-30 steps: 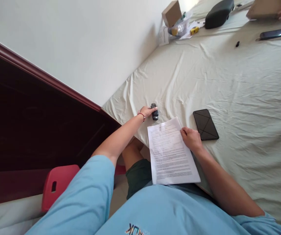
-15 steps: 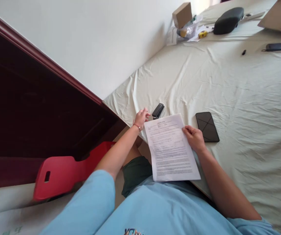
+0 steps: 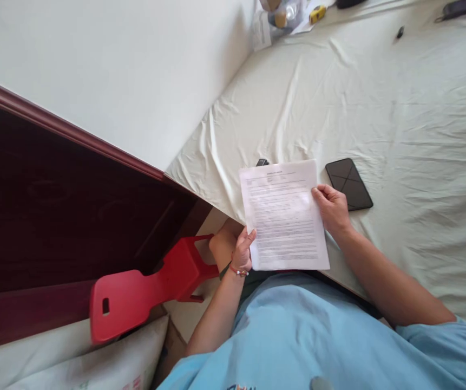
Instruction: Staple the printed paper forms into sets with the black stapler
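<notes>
A printed sheet of paper (image 3: 287, 216), perhaps more than one sheet, is held up between my hands with its text facing me. My left hand (image 3: 243, 250) grips its lower left edge, thumb on the front and fingers hidden behind. On the right edge, near the top, my right hand (image 3: 332, 207) pinches the paper between thumb and fingers. Just past the paper's top edge shows the end of a black stapler (image 3: 262, 162); the paper covers the rest of it. A dark phone or tablet (image 3: 349, 184) lies beside my right hand on the cloth.
The table or bed surface has a wrinkled pale cloth (image 3: 411, 135). Near the wall are a yellow tape measure (image 3: 317, 14) and a clear plastic bag (image 3: 291, 15). A small black object (image 3: 400, 32) lies farther back. A red chair (image 3: 121, 303) stands at lower left.
My left hand has come down from beside the stapler and taken hold of the paper's left edge. The paper now covers most of the stapler. My view has tilted downward.
</notes>
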### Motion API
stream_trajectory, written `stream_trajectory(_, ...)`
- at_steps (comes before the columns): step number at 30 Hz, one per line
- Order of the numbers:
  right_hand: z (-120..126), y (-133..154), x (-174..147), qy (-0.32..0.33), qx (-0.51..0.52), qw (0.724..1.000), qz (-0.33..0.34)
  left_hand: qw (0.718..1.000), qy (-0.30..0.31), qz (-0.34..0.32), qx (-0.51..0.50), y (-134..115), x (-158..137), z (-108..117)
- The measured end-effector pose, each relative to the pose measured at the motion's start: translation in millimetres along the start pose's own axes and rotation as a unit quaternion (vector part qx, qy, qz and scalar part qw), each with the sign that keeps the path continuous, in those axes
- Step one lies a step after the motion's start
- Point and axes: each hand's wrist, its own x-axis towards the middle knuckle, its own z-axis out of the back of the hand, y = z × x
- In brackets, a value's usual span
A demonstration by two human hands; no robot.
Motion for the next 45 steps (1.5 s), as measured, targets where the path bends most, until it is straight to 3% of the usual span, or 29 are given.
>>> stream_trajectory(7,-0.9,-4.3,-2.4,-0.016,-0.077,0.996,0.042,0.997,0.003,0.020,0.078,18.2,-10.1,2.2)
stream_trajectory(12,1.4,-2.1,-0.3,-0.024,-0.066,0.996,0.060,0.991,0.001,0.015,0.134,27.3,-7.7,6.2)
stream_trajectory(17,4.5,4.2,0.4,-0.008,-0.121,0.987,0.102,0.993,0.005,0.042,0.113,24.6,-11.7,12.0)
stream_trajectory(23,3.7,5.2,-0.7,-0.017,-0.100,0.992,0.080,0.989,0.006,0.146,0.029,37.2,-36.0,17.9)
stream_trajectory(28,2.4,7.3,-0.4,-0.008,-0.071,0.996,0.061,0.945,0.064,0.318,-0.028,46.4,-53.3,29.3)
stream_trajectory(31,1.2,7.5,-1.3,0.013,-0.040,0.998,0.039,0.929,0.057,0.363,-0.046,43.4,-50.5,35.7)
stream_trajectory(34,0.0,7.7,-2.3,0.021,-0.017,0.999,0.018,0.939,0.020,0.340,-0.048,38.8,-43.2,38.4)
stream_trajectory(38,-0.1,5.1,-1.4,0.041,-0.031,0.999,0.006,0.952,0.026,0.302,0.028,37.8,-40.9,33.5)
stream_trajectory(45,3.8,-0.8,1.7,0.004,-0.192,0.978,0.084,0.966,0.046,0.214,0.138,38.7,-57.5,23.3)
